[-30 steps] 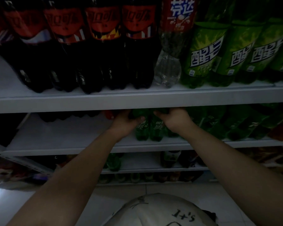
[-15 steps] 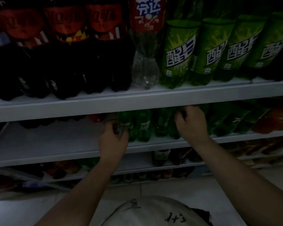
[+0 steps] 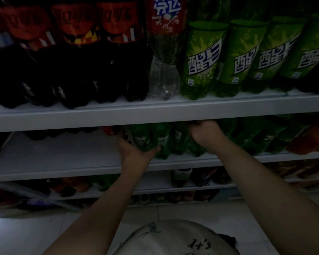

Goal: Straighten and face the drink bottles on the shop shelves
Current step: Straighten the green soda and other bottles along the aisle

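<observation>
- Left grip (image 3: 134, 153) clasped the small green bottle (image 3: 142, 138) near its base, thumb across the front and fingers round the left side.
- Right grip (image 3: 204, 134) was clenched round the top of a neighbouring green bottle (image 3: 196, 149), with its knuckles just beneath the upper shelf (image 3: 155, 115).
- Both bottles stood upright in the front row of the middle shelf (image 3: 72, 168), with other green bottles of that row between them.
- Bottle material was translucent green plastic, with round bodies and white-lettered labels.
- Shelves were flat, pale and smooth, each with a plain front lip.
- Standing on the upper shelf were large dark cola bottles (image 3: 77, 52) with red labels, one clear moulded bottle (image 3: 164, 74) with a red label, and large green bottles (image 3: 203, 61) with glossy wraps.
</observation>
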### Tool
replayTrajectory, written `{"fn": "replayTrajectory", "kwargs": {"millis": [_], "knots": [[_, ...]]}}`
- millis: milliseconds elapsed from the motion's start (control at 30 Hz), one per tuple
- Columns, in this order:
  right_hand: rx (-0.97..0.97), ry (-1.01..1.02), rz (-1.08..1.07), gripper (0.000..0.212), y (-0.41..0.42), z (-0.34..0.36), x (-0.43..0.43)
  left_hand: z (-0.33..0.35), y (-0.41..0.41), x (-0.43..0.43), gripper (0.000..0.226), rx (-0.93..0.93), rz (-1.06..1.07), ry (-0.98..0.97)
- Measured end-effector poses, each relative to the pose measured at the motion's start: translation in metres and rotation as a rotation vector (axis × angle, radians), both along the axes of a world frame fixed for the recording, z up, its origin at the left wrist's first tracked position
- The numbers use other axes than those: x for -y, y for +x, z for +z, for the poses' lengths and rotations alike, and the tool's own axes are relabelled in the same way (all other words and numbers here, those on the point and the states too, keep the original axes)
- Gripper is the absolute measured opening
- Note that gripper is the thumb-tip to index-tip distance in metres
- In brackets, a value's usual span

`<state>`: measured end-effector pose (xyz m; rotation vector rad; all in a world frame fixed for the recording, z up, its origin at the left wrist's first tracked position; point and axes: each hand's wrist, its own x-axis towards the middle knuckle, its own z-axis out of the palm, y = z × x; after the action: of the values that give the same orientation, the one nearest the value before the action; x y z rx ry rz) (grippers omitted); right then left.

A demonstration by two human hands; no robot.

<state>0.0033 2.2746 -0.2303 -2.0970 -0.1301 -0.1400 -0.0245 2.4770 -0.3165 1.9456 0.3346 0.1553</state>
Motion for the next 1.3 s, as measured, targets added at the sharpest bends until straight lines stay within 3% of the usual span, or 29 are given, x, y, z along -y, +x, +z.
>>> {"fn": "replayTrajectory", "kwargs": {"millis": [100,233,333,400,567,667,733,800,867,967,1033,1100,1167,1233,1300], "knots": [[-0.034,0.205,-0.046,0.033,-0.002,0.005,-0.006,-0.012,0.001,0.002,0.131,0.012,-0.011,-0.033],[-0.233,-0.182,-0.16,0.038,0.001,-0.001,-0.011,-0.018,0.003,0.002,0.129,0.024,-0.032,-0.049],[-0.068,0.072,-0.168,0.018,0.0,-0.001,-0.011,-0.018,0.006,0.004,0.133,0.019,-0.037,-0.053],[0.034,0.143,-0.124,0.016,-0.004,0.004,-0.007,-0.019,0.006,0.006,0.134,0.018,-0.03,-0.054],[-0.129,0.269,-0.057,0.033,-0.006,0.005,0.01,-0.02,-0.001,0.01,0.128,-0.026,0.022,0.046],[-0.074,0.222,-0.041,0.023,-0.003,0.005,0.008,-0.017,-0.012,0.01,0.104,0.004,0.124,0.159],[0.005,0.114,-0.026,0.027,-0.003,0.007,0.003,-0.013,-0.02,0.01,0.073,0.036,0.139,0.149],[0.031,0.038,-0.004,0.028,-0.003,0.009,-0.001,-0.009,-0.026,0.013,0.036,0.047,0.063,0.175],[-0.024,-0.031,0.005,0.025,-0.001,0.008,-0.001,-0.006,-0.029,0.02,0.016,0.01,-0.049,0.21],[-0.275,-0.223,-0.111,0.032,0.003,0.008,0.003,-0.007,-0.034,0.041,0.026,-0.075,-0.281,0.185],[-0.315,-0.211,-0.136,0.035,0.006,0.005,0.005,-0.008,-0.038,0.058,0.042,-0.117,-0.436,0.163],[-0.233,-0.125,-0.115,0.033,0.006,0.003,0.001,-0.008,-0.04,0.07,0.053,-0.099,-0.513,0.122],[-0.026,0.007,-0.079,0.036,0.001,0.003,-0.005,-0.009,-0.037,0.077,0.06,-0.09,-0.55,0.08],[0.118,0.012,-0.064,0.038,-0.001,0.0,-0.004,-0.011,-0.033,0.079,0.069,-0.145,-0.569,0.029],[0.0,0.096,-0.048,0.027,-0.003,0.005,0.0,-0.014,-0.033,0.081,0.082,-0.198,-0.573,0.002]]}}
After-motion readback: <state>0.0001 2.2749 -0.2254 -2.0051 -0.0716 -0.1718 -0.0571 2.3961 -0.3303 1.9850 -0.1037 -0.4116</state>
